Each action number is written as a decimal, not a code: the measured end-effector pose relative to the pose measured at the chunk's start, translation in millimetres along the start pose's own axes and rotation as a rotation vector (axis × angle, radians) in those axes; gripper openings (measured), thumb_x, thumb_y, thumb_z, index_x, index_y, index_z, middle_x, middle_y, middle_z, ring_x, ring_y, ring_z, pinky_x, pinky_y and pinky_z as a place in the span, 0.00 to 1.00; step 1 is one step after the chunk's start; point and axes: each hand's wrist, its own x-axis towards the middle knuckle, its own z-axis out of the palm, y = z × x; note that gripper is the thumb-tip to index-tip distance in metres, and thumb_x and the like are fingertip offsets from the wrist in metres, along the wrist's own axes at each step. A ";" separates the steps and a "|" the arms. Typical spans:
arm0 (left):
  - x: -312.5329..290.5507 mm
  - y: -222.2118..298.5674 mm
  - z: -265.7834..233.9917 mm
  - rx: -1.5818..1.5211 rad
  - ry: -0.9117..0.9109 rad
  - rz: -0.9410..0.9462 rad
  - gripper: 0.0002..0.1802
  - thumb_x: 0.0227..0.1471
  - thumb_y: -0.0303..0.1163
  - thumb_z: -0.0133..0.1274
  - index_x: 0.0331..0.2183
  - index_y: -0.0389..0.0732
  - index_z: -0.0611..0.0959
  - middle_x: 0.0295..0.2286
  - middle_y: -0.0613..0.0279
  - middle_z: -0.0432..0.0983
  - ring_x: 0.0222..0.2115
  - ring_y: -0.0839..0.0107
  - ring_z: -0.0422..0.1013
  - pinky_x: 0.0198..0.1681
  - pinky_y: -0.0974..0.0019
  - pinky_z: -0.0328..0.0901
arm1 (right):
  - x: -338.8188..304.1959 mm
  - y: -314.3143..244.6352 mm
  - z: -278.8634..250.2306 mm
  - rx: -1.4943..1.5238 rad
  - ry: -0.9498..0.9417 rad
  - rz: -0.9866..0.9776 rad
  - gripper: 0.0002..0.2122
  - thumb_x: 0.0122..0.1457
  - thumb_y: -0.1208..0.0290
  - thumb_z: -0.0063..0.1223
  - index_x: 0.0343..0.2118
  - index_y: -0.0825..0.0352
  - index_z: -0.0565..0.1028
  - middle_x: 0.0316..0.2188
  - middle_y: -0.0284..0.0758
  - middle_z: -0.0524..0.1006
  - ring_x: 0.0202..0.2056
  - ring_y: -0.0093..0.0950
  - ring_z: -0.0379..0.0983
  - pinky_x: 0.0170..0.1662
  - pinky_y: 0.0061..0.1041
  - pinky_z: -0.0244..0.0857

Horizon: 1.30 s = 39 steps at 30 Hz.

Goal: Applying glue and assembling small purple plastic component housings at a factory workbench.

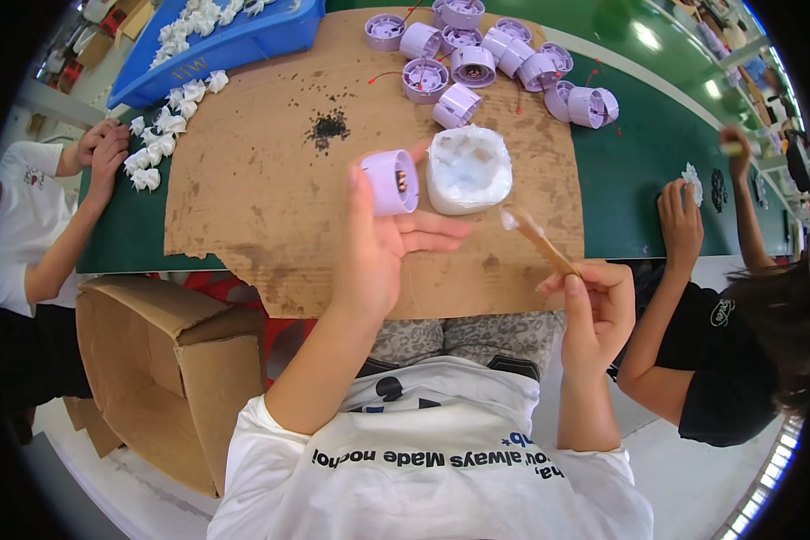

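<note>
at centre frame, the left hand (pixel 382 243) grips a small lilac plastic cap (pixel 391 182), its open side turned right, above a brown cardboard sheet (pixel 261 198) on the green counter (pixel 657 171). the right hand (pixel 598 306), lower right, pinches a wooden stick (pixel 538 238) just beside a white tub of paste (pixel 468 168). more lilac caps (pixel 486 63) cluster at top.

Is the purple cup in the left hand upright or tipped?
Tipped: the purple cup lies sideways in the left hand, open mouth facing right.
</note>
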 end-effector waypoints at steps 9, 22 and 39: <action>-37.5 23.1 -14.7 -0.164 0.078 0.074 0.28 0.60 0.46 0.39 0.53 0.35 0.63 0.40 0.59 0.71 0.34 0.75 0.67 0.29 0.72 0.61 | 1.0 -23.5 25.7 0.140 -0.025 0.205 0.07 0.59 0.83 0.43 0.41 0.76 0.68 0.28 0.40 0.75 0.30 0.28 0.76 0.35 0.25 0.74; -51.3 27.5 -6.7 -0.200 -0.184 -0.039 0.26 0.59 0.40 0.43 0.53 0.36 0.60 0.47 0.48 0.67 0.40 0.60 0.72 0.42 0.62 0.68 | 11.1 -15.1 29.6 -0.219 -0.141 -0.318 0.08 0.55 0.89 0.44 0.38 0.76 0.71 0.30 0.43 0.74 0.29 0.31 0.76 0.35 0.23 0.71; -51.7 28.8 -5.8 -0.321 -0.170 -0.113 0.25 0.61 0.42 0.37 0.53 0.33 0.61 0.48 0.46 0.67 0.38 0.60 0.73 0.41 0.63 0.68 | 26.7 -17.4 23.4 -0.344 -0.226 -0.642 0.17 0.37 0.88 0.53 0.35 0.74 0.75 0.27 0.46 0.75 0.25 0.37 0.73 0.25 0.26 0.68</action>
